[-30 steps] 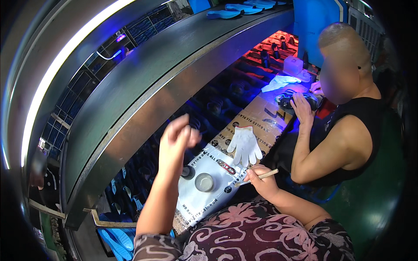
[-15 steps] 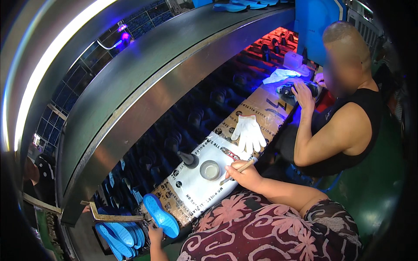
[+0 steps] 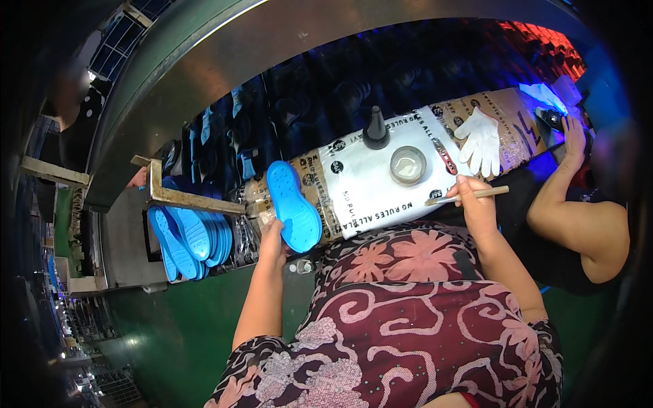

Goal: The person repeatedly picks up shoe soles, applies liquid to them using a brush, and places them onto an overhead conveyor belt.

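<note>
My left hand [image 3: 272, 241] grips the edge of a light-blue shoe sole [image 3: 294, 211] near its wider lower part. The sole is tilted over the left end of the covered bench strip. In my right hand [image 3: 474, 198] is a flat brush with a wooden handle [image 3: 495, 192], held between thumb and fingers, bristles pointing left. Those bristles are just above or on the white sheet [image 3: 367, 197]; I cannot tell which. Beyond the brush stands a small grey bowl [image 3: 408, 182] with pale contents. A dark cone-shaped bottle [image 3: 375, 132] is upright behind the bowl.
Several blue soles [image 3: 204, 234] are stacked at left, behind a worn angled bar [image 3: 194, 197]. A white glove [image 3: 479, 139] and a red tool [image 3: 449, 162] lie right of the bowl. Dark rows of shoes run beneath a metal hood [image 3: 224, 51]. Another person's arm [image 3: 554, 197] is at right.
The view has swung left, so the bench things appear farther right and my left forearm shows more. The same sole and brush stay in my hands; the brush sits a little farther from the bowl.
</note>
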Motion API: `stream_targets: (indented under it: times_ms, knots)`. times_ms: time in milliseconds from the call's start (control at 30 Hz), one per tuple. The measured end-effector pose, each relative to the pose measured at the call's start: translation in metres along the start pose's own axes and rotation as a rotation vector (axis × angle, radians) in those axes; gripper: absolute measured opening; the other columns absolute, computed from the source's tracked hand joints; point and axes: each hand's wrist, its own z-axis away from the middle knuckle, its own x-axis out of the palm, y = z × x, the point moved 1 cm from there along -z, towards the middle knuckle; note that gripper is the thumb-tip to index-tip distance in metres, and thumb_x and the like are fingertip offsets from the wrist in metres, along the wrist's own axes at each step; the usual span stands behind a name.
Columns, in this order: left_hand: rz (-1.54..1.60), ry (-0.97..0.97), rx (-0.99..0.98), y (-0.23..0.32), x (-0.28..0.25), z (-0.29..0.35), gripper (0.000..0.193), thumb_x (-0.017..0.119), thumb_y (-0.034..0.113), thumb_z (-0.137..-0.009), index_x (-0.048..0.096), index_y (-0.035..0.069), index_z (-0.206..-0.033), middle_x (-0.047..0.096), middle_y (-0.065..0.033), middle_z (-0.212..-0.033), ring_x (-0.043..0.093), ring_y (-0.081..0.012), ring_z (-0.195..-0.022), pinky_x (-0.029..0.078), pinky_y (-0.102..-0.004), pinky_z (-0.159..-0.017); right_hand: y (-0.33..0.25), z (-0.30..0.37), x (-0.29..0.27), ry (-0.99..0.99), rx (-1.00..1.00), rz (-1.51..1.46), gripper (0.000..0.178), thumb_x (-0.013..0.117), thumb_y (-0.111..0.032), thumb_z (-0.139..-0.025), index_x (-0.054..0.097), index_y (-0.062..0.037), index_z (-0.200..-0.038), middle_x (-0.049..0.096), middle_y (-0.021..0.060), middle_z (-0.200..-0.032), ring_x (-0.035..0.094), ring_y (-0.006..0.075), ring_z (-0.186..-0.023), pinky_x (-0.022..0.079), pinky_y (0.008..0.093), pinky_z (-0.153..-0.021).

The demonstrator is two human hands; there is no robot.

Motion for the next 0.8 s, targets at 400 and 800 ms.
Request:
stream_targets:
  times_ms: [400,800]
  knots:
    - [-0.061,-0.286,0.334,0.049,0.126,0.09,0.047,0.058,0.011,-0.085,0.033,0.001,-0.124,0.059,-0.0165,-0.1,0.064,-0.0223,-0.069,0.054,-0.0262,-0.055,-0.038,-0.012,0.014,-0.051,-0.012,-0.115,0.038,0.055,-0.033,-0.092,0.066,-0.0039,-0.07,0.056,0.0002,-0.062,0.048,0.0075,-0.06,0.039,0.0213,-0.059]
    - [-0.311,-0.241,0.841,0.053,0.181,0.113,0.046,0.061,-0.002,-0.077,0.042,-0.005,-0.119,0.059,-0.0142,-0.106,0.06,-0.0192,-0.094,0.047,-0.0305,-0.086,-0.063,-0.001,0.052,-0.214,-0.732,0.115,0.024,0.062,-0.014,-0.082,0.062,-0.005,-0.06,0.053,0.0057,-0.054,0.05,0.0222,-0.054,0.04,0.0331,-0.065]
